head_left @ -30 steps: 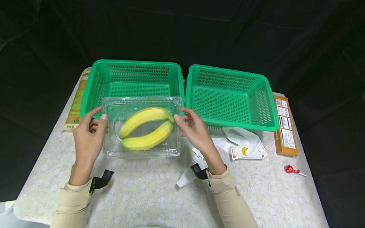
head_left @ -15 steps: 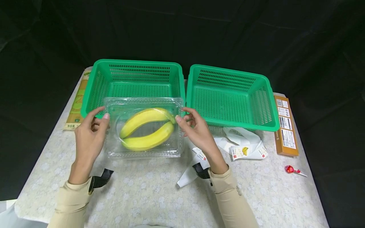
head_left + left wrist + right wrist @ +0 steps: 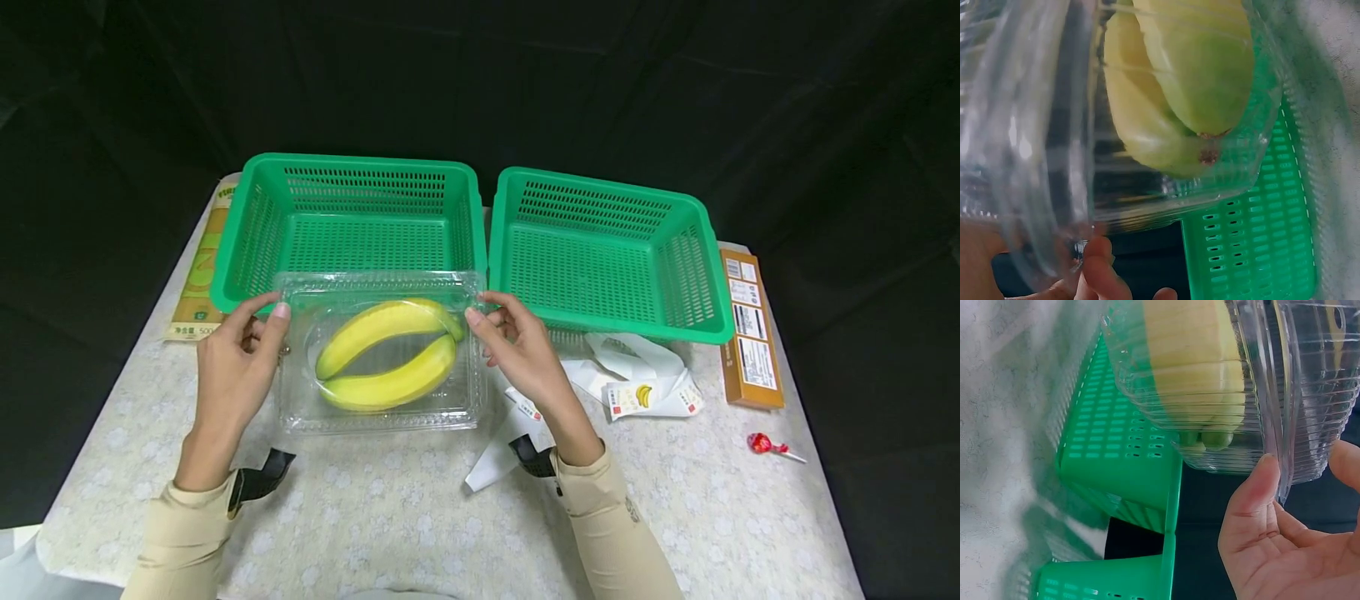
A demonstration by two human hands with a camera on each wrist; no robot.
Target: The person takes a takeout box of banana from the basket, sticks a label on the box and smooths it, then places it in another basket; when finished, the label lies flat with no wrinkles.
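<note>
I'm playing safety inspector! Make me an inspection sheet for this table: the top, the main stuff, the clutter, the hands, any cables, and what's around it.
Surface: pale, flower-patterned tablecloth.
Job's things: clear plastic box, held above the table, with two bananas inside; left green basket behind it, right green basket beside that.
Clutter: white strips, one showing a banana picture; orange-brown carton and red lollipop at the right; yellow-green packet at the left.
Hands: left hand and right hand pinch opposite ends of the clear plastic box.
Cables: nothing seen.
Surroundings: black cloth behind and at both sides.
</note>
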